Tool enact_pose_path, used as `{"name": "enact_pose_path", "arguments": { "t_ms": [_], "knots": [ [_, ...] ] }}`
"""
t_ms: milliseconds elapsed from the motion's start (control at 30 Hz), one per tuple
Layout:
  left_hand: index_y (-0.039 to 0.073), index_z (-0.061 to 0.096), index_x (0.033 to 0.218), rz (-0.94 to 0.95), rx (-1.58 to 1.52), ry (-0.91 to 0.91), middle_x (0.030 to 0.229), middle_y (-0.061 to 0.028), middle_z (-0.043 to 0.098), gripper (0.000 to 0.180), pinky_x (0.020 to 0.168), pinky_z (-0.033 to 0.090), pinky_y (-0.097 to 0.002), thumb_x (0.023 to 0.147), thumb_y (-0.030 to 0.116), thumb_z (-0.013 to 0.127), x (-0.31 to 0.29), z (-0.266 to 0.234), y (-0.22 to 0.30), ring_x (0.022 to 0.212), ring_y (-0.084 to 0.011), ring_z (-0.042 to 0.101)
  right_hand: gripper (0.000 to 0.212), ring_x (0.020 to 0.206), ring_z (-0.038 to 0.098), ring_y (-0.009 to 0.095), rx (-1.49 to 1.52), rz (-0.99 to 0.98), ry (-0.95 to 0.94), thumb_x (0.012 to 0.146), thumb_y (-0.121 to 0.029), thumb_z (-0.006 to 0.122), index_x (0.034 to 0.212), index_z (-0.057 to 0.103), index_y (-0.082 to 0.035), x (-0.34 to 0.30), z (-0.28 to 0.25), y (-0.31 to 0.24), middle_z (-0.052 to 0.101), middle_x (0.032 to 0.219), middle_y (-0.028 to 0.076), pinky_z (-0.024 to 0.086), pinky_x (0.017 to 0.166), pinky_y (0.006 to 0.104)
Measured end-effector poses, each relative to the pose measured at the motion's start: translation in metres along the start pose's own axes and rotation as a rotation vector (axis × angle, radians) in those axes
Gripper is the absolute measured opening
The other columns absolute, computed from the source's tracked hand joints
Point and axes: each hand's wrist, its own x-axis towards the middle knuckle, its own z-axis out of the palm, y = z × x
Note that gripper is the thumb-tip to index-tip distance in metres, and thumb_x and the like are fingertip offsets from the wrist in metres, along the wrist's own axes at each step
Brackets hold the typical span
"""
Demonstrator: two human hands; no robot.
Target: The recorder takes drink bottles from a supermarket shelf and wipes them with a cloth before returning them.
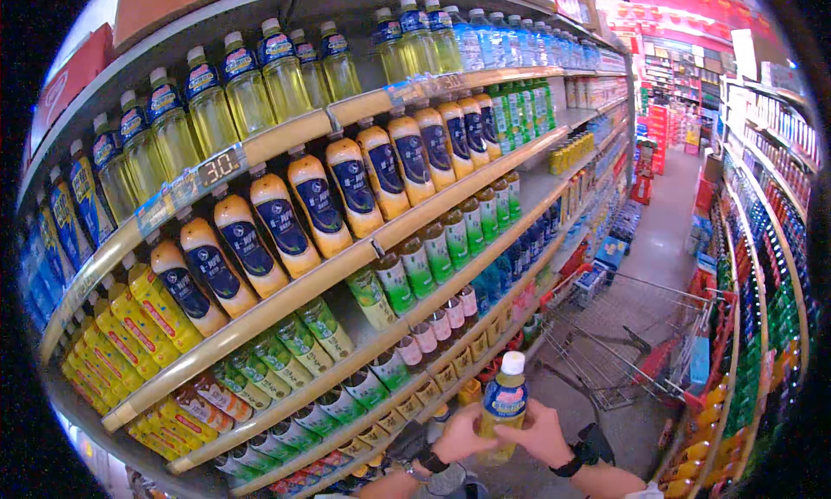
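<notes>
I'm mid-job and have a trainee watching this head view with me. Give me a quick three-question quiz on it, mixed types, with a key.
1. Multiple choice: how is the white-capped bottle being held? A) in one hand; B) in two hands; C) in no hand.
2. True or false: the shopping cart is to the left of the white-capped bottle.
3. Fill in: lookalike bottles stand on the shelf directly ___ the orange bottles.

Key
1. B: the left hand and the right hand both grip it.
2. False: the shopping cart is to its right.
3. Above.
</notes>
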Motion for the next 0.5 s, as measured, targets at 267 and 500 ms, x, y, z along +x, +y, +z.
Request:
{"name": "enact_pose_path", "arguments": {
  "t_ms": [267,500],
  "knots": [
    [0.0,0.051,0.097,0.118,0.133,0.254,0.087,-0.0087,0.058,0.049,0.073,0.043,-0.0288,0.058,0.021,0.071,0.096,-0.086,0.071,0.08,-0.0155,0.055,0.043,0.065,0.055,0.011,0.101,-0.384,-0.066,0.06,-0.029,0.071,0.087,0.056,0.001,0.134,-0.009,-0.103,0.06,0.073,0.01,0.046,0.061,0.0274],
    [0.0,0.05,0.098,0.104,0.274,0.418,0.089,-0.0061,0.057,0.047,0.067,0.046,-0.0247,0.059,0.015,0.071,0.156,-0.164,0.162,0.077,-0.0108,0.054,0.038,0.066,0.055,0.01,0.272,-0.627,-0.354,0.063,-0.024,0.071,0.087,0.058,0.002,0.244,-0.011,-0.209,0.061,0.076,0.008,0.045,0.061,0.0246]
  ]
}}
